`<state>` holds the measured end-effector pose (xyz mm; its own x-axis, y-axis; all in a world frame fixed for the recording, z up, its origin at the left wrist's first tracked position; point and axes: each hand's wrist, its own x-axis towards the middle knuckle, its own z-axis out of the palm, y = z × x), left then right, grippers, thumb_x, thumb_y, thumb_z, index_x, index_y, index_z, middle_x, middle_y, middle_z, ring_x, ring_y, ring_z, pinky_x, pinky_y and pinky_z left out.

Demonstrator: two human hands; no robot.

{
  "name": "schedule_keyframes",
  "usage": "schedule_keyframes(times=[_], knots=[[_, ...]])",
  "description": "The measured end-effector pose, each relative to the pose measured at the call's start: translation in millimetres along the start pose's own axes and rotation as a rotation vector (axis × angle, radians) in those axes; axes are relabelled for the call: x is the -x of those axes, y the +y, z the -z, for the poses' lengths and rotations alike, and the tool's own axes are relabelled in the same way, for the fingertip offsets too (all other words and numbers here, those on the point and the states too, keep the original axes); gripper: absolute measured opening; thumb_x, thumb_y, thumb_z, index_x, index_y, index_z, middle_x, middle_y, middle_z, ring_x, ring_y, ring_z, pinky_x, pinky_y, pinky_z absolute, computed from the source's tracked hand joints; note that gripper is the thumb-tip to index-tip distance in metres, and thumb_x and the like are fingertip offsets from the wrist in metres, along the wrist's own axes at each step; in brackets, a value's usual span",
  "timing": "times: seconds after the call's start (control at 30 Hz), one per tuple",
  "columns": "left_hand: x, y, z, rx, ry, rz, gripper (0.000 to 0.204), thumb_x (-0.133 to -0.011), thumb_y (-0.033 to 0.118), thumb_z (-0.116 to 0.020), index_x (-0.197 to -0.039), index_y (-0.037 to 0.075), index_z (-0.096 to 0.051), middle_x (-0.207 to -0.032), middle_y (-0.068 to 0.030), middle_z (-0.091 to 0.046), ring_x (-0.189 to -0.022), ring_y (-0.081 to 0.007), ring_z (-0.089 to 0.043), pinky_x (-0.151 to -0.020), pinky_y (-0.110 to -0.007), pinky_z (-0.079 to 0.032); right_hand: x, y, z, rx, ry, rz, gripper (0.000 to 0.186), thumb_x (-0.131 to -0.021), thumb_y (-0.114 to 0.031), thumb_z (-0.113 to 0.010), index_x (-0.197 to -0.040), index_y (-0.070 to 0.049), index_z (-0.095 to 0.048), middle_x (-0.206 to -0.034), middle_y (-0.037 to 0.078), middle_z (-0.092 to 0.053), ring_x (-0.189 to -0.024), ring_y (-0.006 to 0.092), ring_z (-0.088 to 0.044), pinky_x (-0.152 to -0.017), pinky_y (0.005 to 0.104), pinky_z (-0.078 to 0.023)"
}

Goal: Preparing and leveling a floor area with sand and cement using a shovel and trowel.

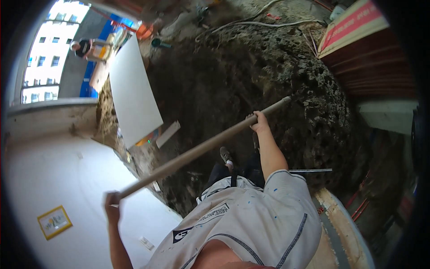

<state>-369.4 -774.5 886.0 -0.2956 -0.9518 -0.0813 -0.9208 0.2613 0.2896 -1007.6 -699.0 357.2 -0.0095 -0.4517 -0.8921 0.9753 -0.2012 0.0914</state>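
A long, straight grey-brown pole slants across the view, its far right end higher up over the dark ground. My left hand is closed round the lower left end, in front of the white wall. Farther along, my right hand grips the pole a little short of its other end, with the fingers wrapped over it. The pole is held off the ground, above my feet. Both arms are stretched out away from my body.
Rough, dark ground spreads ahead. A white board lies at the left, with a small pale strip near it. Reddish-brown stacked panels stand at the right. A person is at the far left. A yellow-framed picture hangs on the white wall.
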Motion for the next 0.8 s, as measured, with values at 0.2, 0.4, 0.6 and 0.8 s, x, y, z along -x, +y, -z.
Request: schedule_keyframes(times=[0.2, 0.4, 0.6, 0.8], knots=[[171, -94, -181, -0.559, -0.389, 0.274, 0.026, -0.076, 0.015, -0.074, -0.101, 0.016, -0.077, -0.088, -0.0115, -0.076, -0.081, -0.0334, -0.073, -0.072, -0.046, -0.057, -47, 110, 123, 0.313, 0.434, 0.248, 0.021, -0.087, -0.014, -0.069, -0.097, -0.002, -0.055, -0.078, 0.012, -0.059, -0.066, 0.0297, -0.062, -0.064, 0.0497, -0.055], [305, -249, -164, -0.524, -0.528, 0.388, 0.03, -0.074, 0.018, -0.074, -0.104, 0.018, -0.077, -0.091, -0.0131, -0.075, -0.087, -0.0361, -0.072, -0.077, -0.047, -0.057, -41, 269, 217, 0.506, 0.435, 0.275, 0.039, -0.085, -0.009, -0.068, -0.119, -0.001, -0.051, -0.081, 0.011, -0.059, -0.06, 0.026, -0.06, -0.059, 0.0443, -0.052], [364, -376, -112, -0.281, -1.056, 0.507, 0.037, -0.072, 0.027, -0.074, -0.105, 0.011, -0.078, -0.088, -0.0154, -0.076, -0.079, -0.0323, -0.073, -0.075, -0.045, -0.059, -19, 436, 258, 0.608, 0.6, 0.248, 0.046, -0.087, -0.007, -0.068, -0.127, 0.0, -0.048, -0.087, 0.011, -0.061, -0.064, 0.0241, -0.061, -0.06, 0.0428, -0.052], [326, -465, -111, -0.016, -1.462, 0.747, 0.032, -0.075, 0.026, -0.077, -0.1, 0.006, -0.074, -0.077, -0.0046, -0.07, -0.072, -0.0178, -0.069, -0.067, -0.037, -0.055, -65, 514, 360, 0.585, 0.519, 0.218, 0.051, -0.083, -0.019, -0.077, -0.124, -0.002, -0.052, -0.094, 0.012, -0.062, -0.076, 0.0264, -0.064, -0.067, 0.0443, -0.056]])
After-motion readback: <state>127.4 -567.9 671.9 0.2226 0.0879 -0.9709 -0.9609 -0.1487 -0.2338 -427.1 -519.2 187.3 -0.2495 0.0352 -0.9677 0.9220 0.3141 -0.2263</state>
